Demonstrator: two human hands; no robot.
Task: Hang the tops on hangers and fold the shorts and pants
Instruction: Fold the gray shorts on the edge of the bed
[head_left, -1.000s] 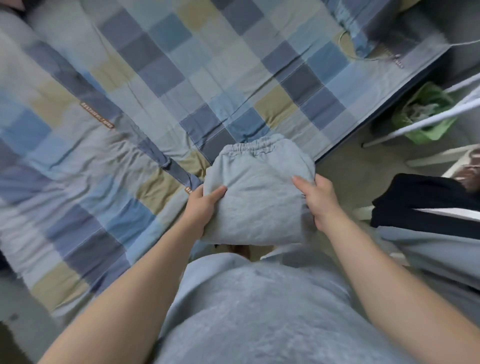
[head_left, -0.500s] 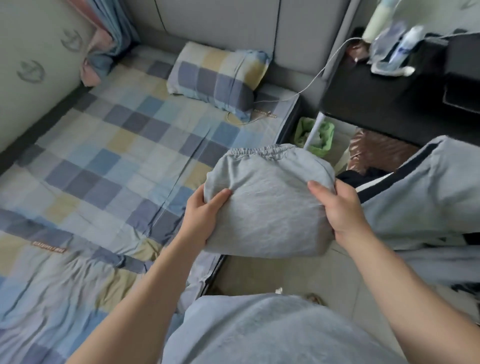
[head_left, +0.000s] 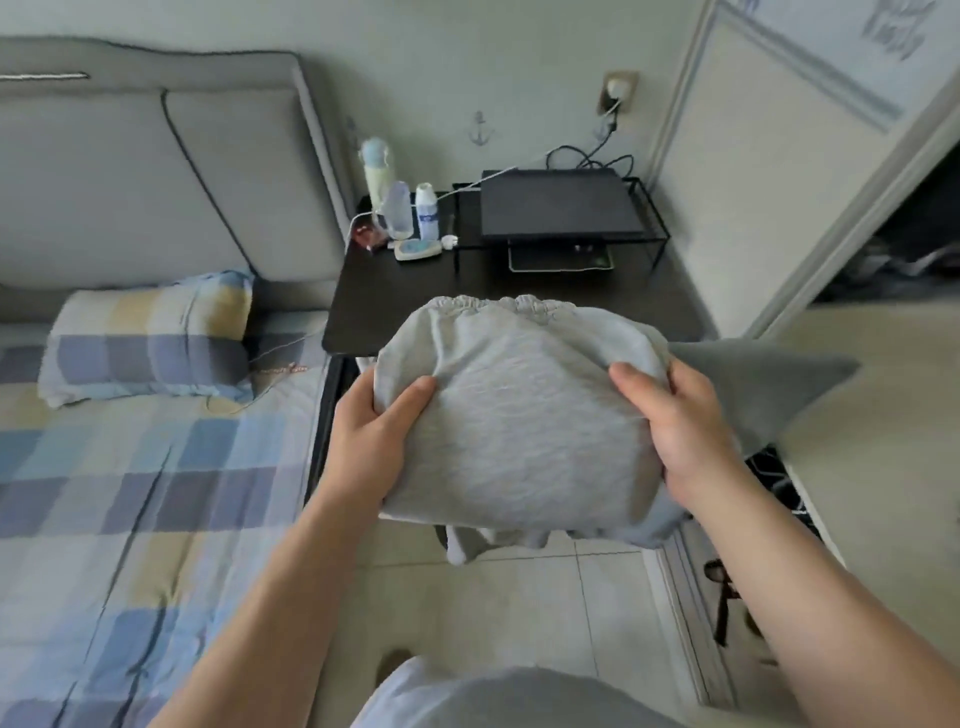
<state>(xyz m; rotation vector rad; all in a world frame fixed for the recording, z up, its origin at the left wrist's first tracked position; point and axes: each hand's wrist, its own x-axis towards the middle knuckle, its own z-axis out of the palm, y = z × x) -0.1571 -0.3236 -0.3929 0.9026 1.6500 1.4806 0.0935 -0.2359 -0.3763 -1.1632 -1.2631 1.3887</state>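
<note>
Holding a folded garment, both hands

Grey garment (head_left: 519, 431), elastic waistband away from the person, held in air over the floor (head_left: 519, 597) before a black table (head_left: 358, 317), beside the bed (head_left: 130, 493). Left hand (head_left: 363, 447) and right hand (head_left: 685, 436) grip its sides: thumbs on top, fingers hidden beneath. Shorts or pants: cannot tell. Loose folds hang below.
</note>
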